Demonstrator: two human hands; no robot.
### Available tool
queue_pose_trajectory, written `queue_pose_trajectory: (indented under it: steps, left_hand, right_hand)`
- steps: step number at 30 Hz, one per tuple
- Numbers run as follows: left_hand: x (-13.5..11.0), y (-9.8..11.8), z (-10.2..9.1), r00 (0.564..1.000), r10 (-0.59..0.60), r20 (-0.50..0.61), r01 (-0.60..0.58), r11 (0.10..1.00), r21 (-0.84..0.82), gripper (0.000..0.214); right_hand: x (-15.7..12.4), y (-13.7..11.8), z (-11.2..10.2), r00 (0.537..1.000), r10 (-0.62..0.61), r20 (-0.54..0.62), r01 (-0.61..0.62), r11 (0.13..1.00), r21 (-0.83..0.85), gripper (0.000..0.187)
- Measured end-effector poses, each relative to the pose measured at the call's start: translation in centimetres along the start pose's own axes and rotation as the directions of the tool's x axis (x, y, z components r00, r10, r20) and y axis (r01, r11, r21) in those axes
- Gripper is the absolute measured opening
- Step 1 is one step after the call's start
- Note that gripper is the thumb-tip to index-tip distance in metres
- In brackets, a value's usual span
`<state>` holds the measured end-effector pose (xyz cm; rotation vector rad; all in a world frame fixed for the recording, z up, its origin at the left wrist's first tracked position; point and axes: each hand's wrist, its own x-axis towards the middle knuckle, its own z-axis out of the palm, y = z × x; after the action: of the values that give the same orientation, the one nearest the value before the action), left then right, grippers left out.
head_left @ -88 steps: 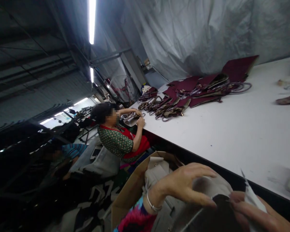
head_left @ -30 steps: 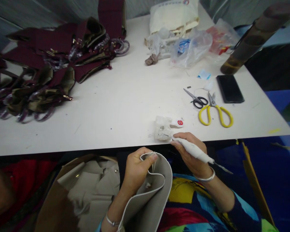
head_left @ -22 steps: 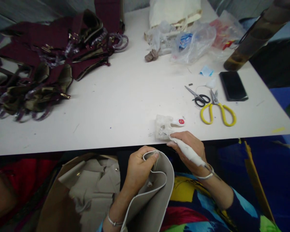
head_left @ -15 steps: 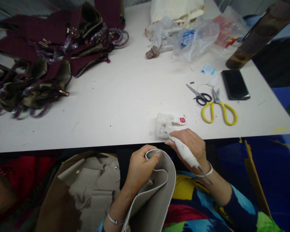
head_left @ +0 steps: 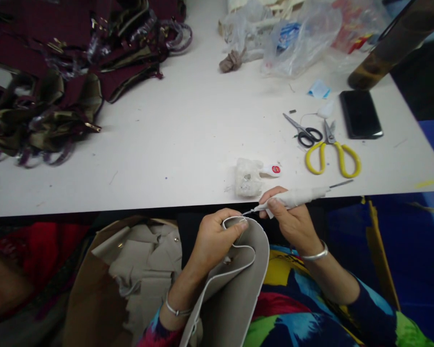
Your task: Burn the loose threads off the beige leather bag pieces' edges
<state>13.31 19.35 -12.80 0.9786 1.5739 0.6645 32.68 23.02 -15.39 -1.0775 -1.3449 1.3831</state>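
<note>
My left hand (head_left: 216, 237) pinches the folded upper edge of a beige sheet-like bag piece (head_left: 255, 270), which curls into a loop under the thumb. In my right hand (head_left: 292, 219) is a thin metal-tipped tool (head_left: 296, 197) with a white wrapped handle. Its fine tip points left at the pinched edge, close to my left fingertips; whether it touches the edge I cannot tell. At the table's front edge, just beyond my hands, lies a whitish crusted block (head_left: 249, 178) with a white piece bearing a red label beside it.
Yellow-handled scissors (head_left: 331, 149), black-handled scissors (head_left: 305, 134) and a black phone (head_left: 361, 114) lie at right. A dark bottle (head_left: 386, 53) and plastic bags (head_left: 300, 43) stand behind. Maroon bags (head_left: 75, 82) fill the left. Below, a cardboard box (head_left: 90, 289) holds beige pieces (head_left: 148, 270).
My right hand has turned the tool from the block at the table edge, bringing its tip toward the pinched edge. The left hand keeps its hold; the view has shifted slightly.
</note>
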Motion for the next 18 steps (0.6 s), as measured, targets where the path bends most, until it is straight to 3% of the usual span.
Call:
queue_pose_trajectory:
  steps: [5,11,18]
  left_hand:
    - [-0.14,0.31,0.21,0.999,-0.004,0.051,0.004,1.0,0.004,0.017]
    - [-0.1,0.22,0.4,0.999,-0.015,0.049,0.016,1.0,-0.018,0.017]
    - [-0.05,0.05,0.62,0.997,-0.018,0.071,0.02,0.999,-0.032,0.017]
  right_hand:
    - [-0.18,0.55,-0.27,0.995,0.092,0.047,-0.093,0.996,0.018,0.029]
    - [-0.19,0.51,-0.73,0.996,0.083,0.025,-0.084,0.994,0.07,0.028]
    - [0.12,0.32,-0.83,0.993,0.071,0.094,-0.066,0.996,-0.054,0.031]
